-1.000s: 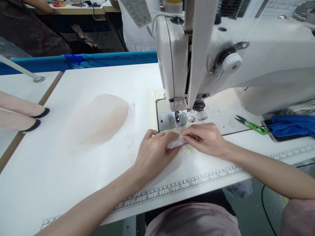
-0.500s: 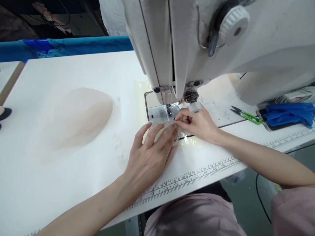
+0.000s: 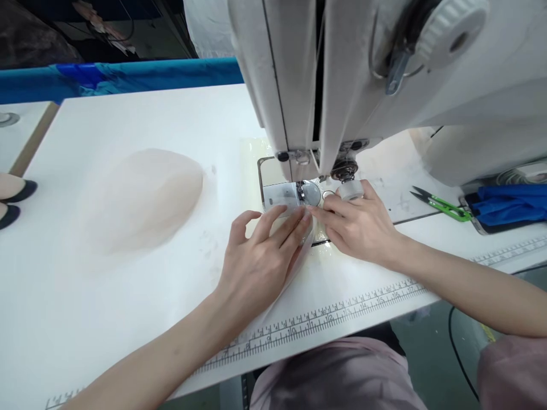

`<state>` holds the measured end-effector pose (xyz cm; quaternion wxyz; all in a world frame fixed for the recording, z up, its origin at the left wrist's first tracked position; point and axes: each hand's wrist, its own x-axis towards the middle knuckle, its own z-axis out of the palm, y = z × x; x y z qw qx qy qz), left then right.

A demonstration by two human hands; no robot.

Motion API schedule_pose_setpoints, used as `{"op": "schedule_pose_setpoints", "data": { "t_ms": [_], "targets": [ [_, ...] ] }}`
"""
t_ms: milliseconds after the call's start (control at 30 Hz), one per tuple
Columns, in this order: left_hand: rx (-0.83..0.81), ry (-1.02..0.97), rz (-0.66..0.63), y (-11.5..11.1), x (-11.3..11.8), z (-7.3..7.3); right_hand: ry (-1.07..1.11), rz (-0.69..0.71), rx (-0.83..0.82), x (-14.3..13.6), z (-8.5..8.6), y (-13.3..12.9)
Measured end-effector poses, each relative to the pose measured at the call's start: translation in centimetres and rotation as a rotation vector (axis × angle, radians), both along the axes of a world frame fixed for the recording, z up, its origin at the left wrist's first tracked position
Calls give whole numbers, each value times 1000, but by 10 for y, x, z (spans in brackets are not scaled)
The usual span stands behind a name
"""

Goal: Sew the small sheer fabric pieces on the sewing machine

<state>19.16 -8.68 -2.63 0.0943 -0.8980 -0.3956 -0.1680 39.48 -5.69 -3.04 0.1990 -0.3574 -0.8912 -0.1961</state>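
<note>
One sewing machine (image 3: 410, 97), two hands (image 3: 258, 259) and one sheer fabric piece (image 3: 305, 248) before its needle (image 3: 300, 191), another sheer piece (image 3: 149, 196) left of the needle, two black-tipped beige objects (image 3: 17, 191) farther left, one pair of green snips (image 3: 444, 207), one blue cloth (image 3: 513, 204) right of it

The presser foot (image 3: 301, 192) of the white sewing machine (image 3: 294, 80) serves as reference. Left hand (image 3: 260, 256): directly in front of it, palm down, fingers apart, resting over sheer fabric (image 3: 306, 246). Right hand (image 3: 361, 228): just right of it, fingers bent, index fingertip beside the left fingertips. Sheer beige piece (image 3: 158, 199): lying well left of it. Green-handled snips (image 3: 447, 207) and blue cloth (image 3: 513, 202): well right of it.
</note>
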Motion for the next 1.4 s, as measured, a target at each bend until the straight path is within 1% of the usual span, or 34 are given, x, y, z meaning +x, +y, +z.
{"op": "schedule_pose_setpoints", "data": {
  "t_ms": [100, 267, 500, 633, 1033, 1233, 1400],
  "targets": [
    [-16, 12, 18, 0, 0, 1, -39, -10, 9, 0, 1, 0],
    [-6, 6, 25, 3, -1, 1, -22, 0, 33, 1, -2, 1],
    [-29, -40, 27, 6, 2, 0, -32, -20, -5, 0, -4, 4],
    [-13, -28, 35, 7, 2, 0, -33, -22, 17, 0, -4, 4],
    [6, -52, 26, 7, 2, -2, -39, -44, -23, -1, -5, 4],
    [13, -38, 44, 10, 0, -5, -66, -60, 15, -2, -5, 5],
    [-14, -54, 41, 11, 1, -6, -75, -81, 20, -2, -4, 6]
  ]
}}
